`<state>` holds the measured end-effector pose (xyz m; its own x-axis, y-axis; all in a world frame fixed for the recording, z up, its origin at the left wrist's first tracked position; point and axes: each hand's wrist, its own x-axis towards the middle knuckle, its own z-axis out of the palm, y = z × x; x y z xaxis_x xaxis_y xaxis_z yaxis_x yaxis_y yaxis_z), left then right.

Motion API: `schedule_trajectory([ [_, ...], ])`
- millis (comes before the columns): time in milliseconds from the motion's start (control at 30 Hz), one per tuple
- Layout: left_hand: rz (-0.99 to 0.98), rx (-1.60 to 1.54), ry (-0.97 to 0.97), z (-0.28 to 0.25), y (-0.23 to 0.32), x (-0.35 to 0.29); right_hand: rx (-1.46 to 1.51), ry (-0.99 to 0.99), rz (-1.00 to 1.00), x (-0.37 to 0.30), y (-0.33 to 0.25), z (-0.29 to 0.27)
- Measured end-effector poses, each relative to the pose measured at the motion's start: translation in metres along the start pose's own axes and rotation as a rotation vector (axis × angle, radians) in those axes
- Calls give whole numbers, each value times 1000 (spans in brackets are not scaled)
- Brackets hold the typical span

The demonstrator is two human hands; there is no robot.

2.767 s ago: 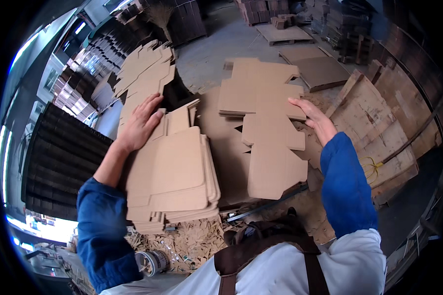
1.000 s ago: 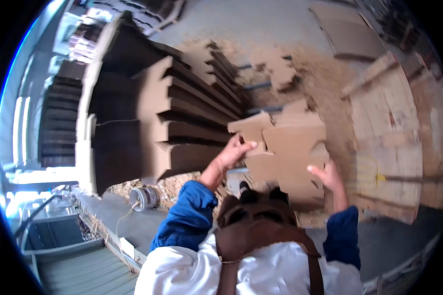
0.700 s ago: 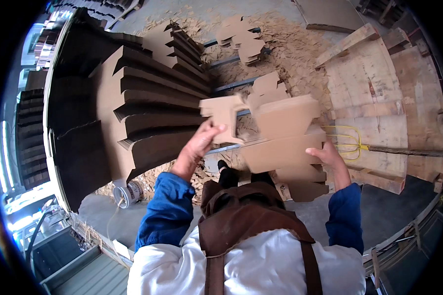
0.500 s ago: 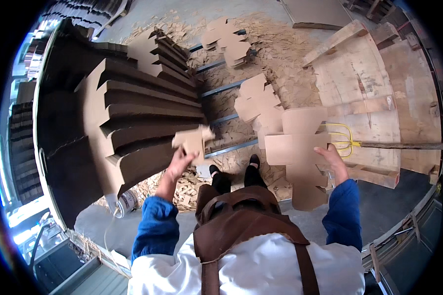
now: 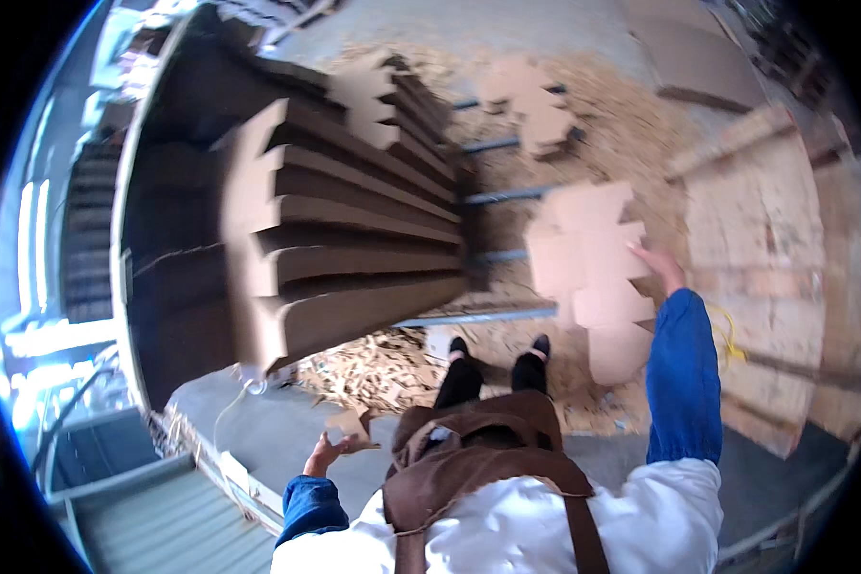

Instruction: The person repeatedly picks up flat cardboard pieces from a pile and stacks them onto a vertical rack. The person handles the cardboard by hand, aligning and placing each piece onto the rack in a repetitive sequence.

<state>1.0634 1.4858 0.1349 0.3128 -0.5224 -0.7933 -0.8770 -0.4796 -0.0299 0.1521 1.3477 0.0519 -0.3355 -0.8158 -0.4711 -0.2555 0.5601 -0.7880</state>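
My left hand (image 5: 323,455) is low on the left, near my apron, with its fingers closed on a small piece of cut cardboard (image 5: 350,423). Out to the right, my right hand (image 5: 662,264) grips the edge of a flat die-cut cardboard blank (image 5: 614,304) with flaps and notches. This blank lies over or just above the pile in the middle; blur hides whether it touches. Left of it stand tall stacks of cardboard blanks (image 5: 354,215) with notched edges.
Blue-grey metal bars (image 5: 512,194) cross the floor, which is strewn with cardboard scraps (image 5: 368,371). Farther off lies another pile of blanks (image 5: 536,110). At right are a wooden pallet (image 5: 756,225) and a wooden handle with yellow tines (image 5: 732,344). My shoes (image 5: 457,346) stand below the bars.
My left hand has moved down toward my body with the small cardboard piece. My right hand has carried the blank away from me, over the middle pile. The whole view has shifted.
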Motion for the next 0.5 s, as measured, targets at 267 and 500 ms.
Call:
schedule_trajectory([
  [267, 273, 176, 992, -307, -199, -124, -129, 27, -350, 0, -220, 136],
  [500, 954, -169, 986, -538, 175, -224, -216, -115, -581, -85, -457, 288],
])
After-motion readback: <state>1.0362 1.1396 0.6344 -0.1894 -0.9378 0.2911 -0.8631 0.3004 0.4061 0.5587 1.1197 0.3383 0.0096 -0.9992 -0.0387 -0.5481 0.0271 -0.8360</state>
